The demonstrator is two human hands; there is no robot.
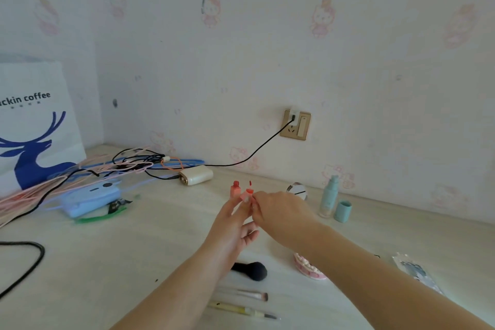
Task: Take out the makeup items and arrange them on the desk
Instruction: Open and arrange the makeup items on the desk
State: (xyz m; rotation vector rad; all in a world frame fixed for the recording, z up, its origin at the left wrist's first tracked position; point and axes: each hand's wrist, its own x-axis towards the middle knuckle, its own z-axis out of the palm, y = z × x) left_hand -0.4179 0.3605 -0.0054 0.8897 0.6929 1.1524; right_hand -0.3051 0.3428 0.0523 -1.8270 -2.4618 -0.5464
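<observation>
My left hand [232, 225] and my right hand [278, 210] meet above the middle of the desk [134, 249], both pinching a small pink lip gloss [247, 194] whose red tip points up. A second pink-red lip gloss [235, 188] stands upright just behind it. A teal pump bottle [329, 197] stands at the right with its teal cap [343, 211] beside it. A small round mirror [296, 190] sits behind my right hand. Nearer me lie a black powder brush [253, 270], two thin brushes [250, 295] [242, 310] and a pink scalloped item [308, 268].
A white paper bag with a blue deer [32, 126] stands at the back left. Tangled pink, blue and black cables [120, 166], a blue device [88, 199] and a cream charger [197, 175] lie along the wall. A black cable [29, 262] loops at left. A clear packet [413, 270] lies right.
</observation>
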